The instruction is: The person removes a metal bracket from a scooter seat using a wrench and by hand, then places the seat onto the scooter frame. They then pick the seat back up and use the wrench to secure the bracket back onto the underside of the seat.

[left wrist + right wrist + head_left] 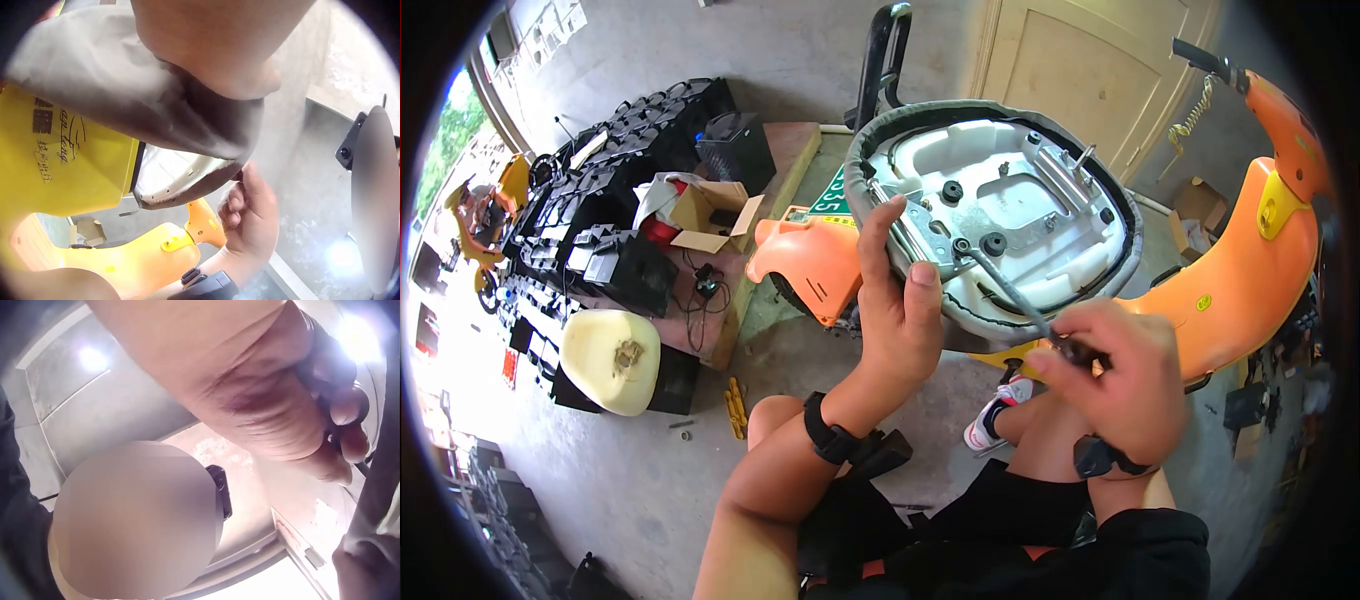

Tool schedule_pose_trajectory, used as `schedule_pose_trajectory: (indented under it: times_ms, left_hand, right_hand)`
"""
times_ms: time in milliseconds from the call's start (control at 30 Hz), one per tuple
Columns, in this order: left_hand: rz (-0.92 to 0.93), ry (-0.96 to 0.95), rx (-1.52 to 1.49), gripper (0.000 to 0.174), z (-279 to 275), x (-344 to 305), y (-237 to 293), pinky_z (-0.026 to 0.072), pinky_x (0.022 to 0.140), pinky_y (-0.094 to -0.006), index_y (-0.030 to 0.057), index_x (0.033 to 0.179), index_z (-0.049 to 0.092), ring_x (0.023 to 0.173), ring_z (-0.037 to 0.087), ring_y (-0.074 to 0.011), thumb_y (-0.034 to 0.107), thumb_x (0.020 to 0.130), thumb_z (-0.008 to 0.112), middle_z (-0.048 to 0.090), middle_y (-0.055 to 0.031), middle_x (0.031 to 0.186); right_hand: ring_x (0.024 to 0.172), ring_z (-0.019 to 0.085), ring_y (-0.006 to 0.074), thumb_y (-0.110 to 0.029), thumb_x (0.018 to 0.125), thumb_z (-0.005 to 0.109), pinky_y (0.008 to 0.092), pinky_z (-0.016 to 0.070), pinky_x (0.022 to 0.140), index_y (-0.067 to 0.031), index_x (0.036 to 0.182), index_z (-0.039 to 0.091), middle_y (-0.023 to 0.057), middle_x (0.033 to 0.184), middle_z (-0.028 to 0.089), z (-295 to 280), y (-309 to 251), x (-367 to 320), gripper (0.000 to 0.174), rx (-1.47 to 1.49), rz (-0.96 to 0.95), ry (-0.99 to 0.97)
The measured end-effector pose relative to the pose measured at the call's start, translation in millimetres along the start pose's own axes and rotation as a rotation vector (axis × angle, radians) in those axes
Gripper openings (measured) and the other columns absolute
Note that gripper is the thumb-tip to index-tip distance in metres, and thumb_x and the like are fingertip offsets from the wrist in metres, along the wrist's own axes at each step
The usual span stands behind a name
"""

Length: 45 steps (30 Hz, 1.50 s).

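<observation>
A scooter seat (pixel 1010 215) is tipped up with its white underside facing me, showing metal brackets, black rubber stoppers and a dark cloth edge. My left hand (pixel 900 320) grips its near left edge, with thumb and one finger over the underside; the rest is hidden behind the seat. In my right hand (pixel 1125 375), slightly blurred, is a long-shafted tool (pixel 1012 285) with a grey shaft and dark grip. Its far end meets the bracket beside a stopper. The left wrist view shows the grey cover (pixel 125 69) and the right hand (pixel 250 212) beyond it.
The orange scooter body (pixel 1230 275) spans the right, with its rear fender (pixel 810 262) left of the seat. Black batteries (pixel 615 150) and an open cardboard box (pixel 718 212) occupy the left. A cream seat shell (pixel 610 355) lies nearby. A yellow part (pixel 735 408) is on the floor.
</observation>
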<state>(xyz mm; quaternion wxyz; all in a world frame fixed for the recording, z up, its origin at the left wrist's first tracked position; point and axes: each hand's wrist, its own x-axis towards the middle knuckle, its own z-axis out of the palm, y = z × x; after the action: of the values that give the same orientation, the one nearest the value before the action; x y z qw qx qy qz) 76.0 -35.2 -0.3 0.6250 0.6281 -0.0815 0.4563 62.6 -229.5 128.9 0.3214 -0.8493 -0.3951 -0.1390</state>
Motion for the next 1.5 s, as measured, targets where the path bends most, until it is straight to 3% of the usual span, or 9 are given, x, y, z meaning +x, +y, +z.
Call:
schedule_pose_trajectory:
  times_ms: [233, 367, 733, 833, 900, 1000, 1100, 1367, 1500]
  left_hand:
    - [0.000, 0.000, 0.054, 0.060, 1.2, 0.4, 13.5, 0.0388, 0.104, -0.0389, 0.0027, 0.146, 0.032, 0.121, 0.048, -0.0250, 0.038, 0.100, 0.050, 0.044, -0.0170, 0.136]
    - [-0.007, -0.017, -0.017, 0.060, -0.8, -4.6, -6.2, 0.0401, 0.103, -0.0390, 0.0039, 0.146, 0.032, 0.120, 0.049, -0.0247, 0.038, 0.100, 0.050, 0.044, -0.0160, 0.136]
    - [-0.154, -0.033, 0.011, 0.059, -5.5, -1.1, 19.2, 0.0478, 0.092, -0.0363, 0.0067, 0.147, 0.033, 0.106, 0.058, -0.0231, 0.035, 0.099, 0.054, 0.051, -0.0177, 0.130]
    - [-0.078, -0.016, 0.090, 0.058, -5.0, -1.4, 18.8, 0.0494, 0.086, -0.0349, 0.0075, 0.146, 0.033, 0.098, 0.061, -0.0220, 0.034, 0.099, 0.054, 0.056, -0.0171, 0.121]
    - [-0.240, -0.047, -0.024, 0.058, -5.8, -3.2, 23.2, 0.0492, 0.085, -0.0344, 0.0074, 0.146, 0.033, 0.096, 0.061, -0.0214, 0.034, 0.099, 0.054, 0.059, -0.0162, 0.115]
    - [-0.180, -0.026, 0.010, 0.059, -5.4, -2.4, 22.5, 0.0490, 0.086, -0.0342, 0.0068, 0.146, 0.032, 0.096, 0.060, -0.0211, 0.033, 0.098, 0.054, 0.060, -0.0157, 0.111]
    - [-0.131, -0.030, 0.027, 0.059, -4.9, -0.9, 20.3, 0.0487, 0.087, -0.0346, 0.0062, 0.146, 0.032, 0.096, 0.060, -0.0217, 0.032, 0.098, 0.054, 0.060, -0.0164, 0.112]
    - [-0.085, -0.035, 0.078, 0.059, -5.0, 0.2, 18.2, 0.0479, 0.090, -0.0363, 0.0049, 0.146, 0.031, 0.102, 0.061, -0.0250, 0.033, 0.098, 0.053, 0.059, -0.0197, 0.117]
    - [-0.057, -0.027, 0.086, 0.060, -4.5, 0.5, 17.7, 0.0474, 0.092, -0.0365, 0.0051, 0.146, 0.031, 0.105, 0.061, -0.0264, 0.034, 0.098, 0.053, 0.059, -0.0208, 0.120]
  right_hand:
    - [0.056, 0.059, 0.0202, -0.013, 0.077, 0.080, 0.0335, 0.0454, 0.050, -0.0063, 0.086, 0.057, 0.0029, 0.065, 0.055, 26.9, -2.9, 13.5, 0.025, -0.003, -0.392, -0.041]
    - [0.052, 0.059, 0.0185, -0.014, 0.074, 0.083, 0.0303, 0.0451, 0.049, -0.0055, 0.092, 0.065, 0.0014, 0.063, 0.057, 42.4, -6.3, 19.0, 0.027, -0.017, -0.457, 0.105]
    - [0.057, 0.057, 0.0153, -0.008, 0.070, 0.071, 0.0289, 0.0435, 0.048, -0.0075, 0.098, 0.068, -0.0002, 0.070, 0.051, 35.1, -7.2, 22.1, 0.028, -0.283, -0.621, 0.056]
    - [0.057, 0.058, 0.0169, -0.006, 0.077, 0.070, 0.0274, 0.0449, 0.050, -0.0059, 0.101, 0.069, -0.0002, 0.071, 0.055, 34.8, -4.7, 21.8, 0.023, -0.064, -0.584, 0.133]
    - [0.059, 0.058, 0.0137, -0.006, 0.089, 0.065, 0.0258, 0.0458, 0.053, -0.0028, 0.104, 0.068, -0.0009, 0.071, 0.058, 31.8, -1.6, 19.5, 0.016, 0.203, -0.266, 0.268]
    - [0.060, 0.054, 0.0053, -0.009, 0.097, 0.057, 0.0205, 0.0407, 0.054, 0.0014, 0.106, 0.065, -0.0014, 0.068, 0.057, 26.2, 17.0, 28.2, 0.016, 0.671, 0.058, 0.391]
    - [0.057, 0.053, 0.0062, -0.018, 0.100, 0.051, 0.0190, 0.0323, 0.048, 0.0017, 0.109, 0.063, -0.0007, 0.066, 0.055, 14.9, 38.6, 47.0, 0.025, 0.855, 0.217, 0.381]
    - [0.055, 0.052, 0.0068, -0.018, 0.099, 0.053, 0.0189, 0.0317, 0.046, -0.0026, 0.104, 0.066, -0.0022, 0.069, 0.055, 11.4, 63.3, 59.3, 0.021, 1.021, 0.459, 0.052]
    - [0.058, 0.054, 0.0057, -0.019, 0.098, 0.055, 0.0190, 0.0335, 0.046, -0.0032, 0.104, 0.066, -0.0012, 0.071, 0.058, 15.7, 70.6, 61.7, 0.020, 0.790, 0.419, 0.031]
